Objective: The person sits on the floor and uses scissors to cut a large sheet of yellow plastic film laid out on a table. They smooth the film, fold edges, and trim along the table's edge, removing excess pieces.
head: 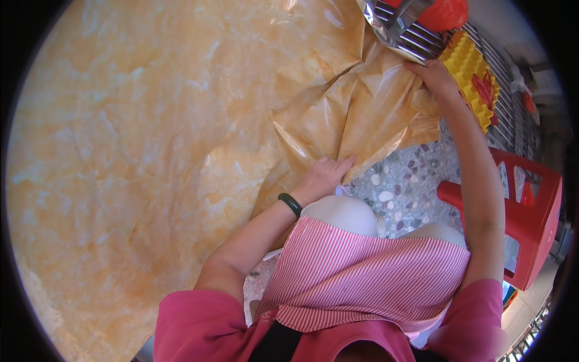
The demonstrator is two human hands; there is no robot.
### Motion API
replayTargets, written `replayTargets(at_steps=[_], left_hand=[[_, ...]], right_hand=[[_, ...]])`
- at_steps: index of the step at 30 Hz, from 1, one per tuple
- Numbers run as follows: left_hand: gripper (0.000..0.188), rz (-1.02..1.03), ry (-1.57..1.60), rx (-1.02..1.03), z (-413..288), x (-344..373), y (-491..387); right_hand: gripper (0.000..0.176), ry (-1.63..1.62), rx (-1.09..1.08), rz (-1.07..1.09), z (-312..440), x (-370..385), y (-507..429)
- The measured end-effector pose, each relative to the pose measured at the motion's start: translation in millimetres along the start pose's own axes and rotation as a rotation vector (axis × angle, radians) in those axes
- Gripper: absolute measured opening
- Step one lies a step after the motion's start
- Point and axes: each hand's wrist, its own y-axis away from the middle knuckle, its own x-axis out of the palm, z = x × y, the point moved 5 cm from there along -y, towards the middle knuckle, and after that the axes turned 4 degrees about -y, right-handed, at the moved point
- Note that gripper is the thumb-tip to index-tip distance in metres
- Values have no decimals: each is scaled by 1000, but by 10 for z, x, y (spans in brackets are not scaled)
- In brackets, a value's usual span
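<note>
A large glossy plastic sheet [149, 135] with a yellow-brown marbled pattern spreads over the left and middle of the view. Its right part is creased and folded, with a silvery underside showing at the top edge. My left hand [323, 178], with a dark green bangle at the wrist, lies on the sheet's near edge, thumb and fingers apart. At the upper right, my right hand [434, 77] pinches the sheet's silvery edge between thumb and fingers. Whatever lies under the sheet is hidden.
A metal wire rack [511, 108] at the right bears a yellow egg tray [466, 63] with red plastic on it and a red bag [443, 16]. A red plastic stool [524, 217] stands on the right. Below is a speckled terrazzo floor [407, 181], near my knees and striped apron [362, 271].
</note>
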Motion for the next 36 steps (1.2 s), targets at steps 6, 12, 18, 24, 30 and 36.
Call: replayTargets(at_steps=[6,12,18,24,30,36], left_hand=[[59,142,106,-17,35,250,50],[63,70,108,-135,-2,-164,-305],[61,-457,-530,-113,423,-907,-1205],[61,-445,-759,-244,1108,-1243,-1443],[65,-540,-708,-330,1343,-1459,-1323],[67,-488,-850,-420,1323,-1460,-1324]], right_hand=[[61,434,53,185,-195,-34,139],[71,204,-67,-104,-158,-277,193],[46,250,-36,64,-78,-223,98],[38,-7,44,-1,-98,-239,117],[29,-442,56,-38,-346,-344,92],[42,-311,-22,-118,-144,-221,209]])
